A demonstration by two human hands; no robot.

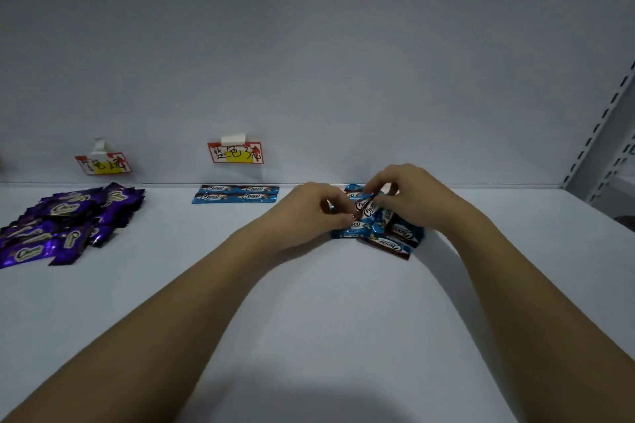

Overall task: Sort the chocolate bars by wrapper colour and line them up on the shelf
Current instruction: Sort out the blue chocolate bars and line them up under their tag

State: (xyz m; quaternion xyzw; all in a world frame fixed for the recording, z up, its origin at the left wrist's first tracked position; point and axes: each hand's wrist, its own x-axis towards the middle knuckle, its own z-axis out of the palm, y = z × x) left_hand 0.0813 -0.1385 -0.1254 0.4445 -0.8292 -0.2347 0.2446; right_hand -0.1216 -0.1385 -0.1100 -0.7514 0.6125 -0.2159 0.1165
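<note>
A loose pile of blue-wrapped chocolate bars (381, 230) lies on the white shelf (309, 302) at centre right. My left hand (309, 213) pinches bars at the pile's left side, and my right hand (409, 192) pinches a bar at its top. Several blue bars (237, 194) lie lined up against the back wall under a blue price tag (236, 152). A heap of purple-wrapped bars (65, 223) sits at the far left below a second tag (103, 163).
The shelf's white back wall (309, 62) rises just behind the bars. A perforated metal upright (598, 148) stands at the right end of the shelf.
</note>
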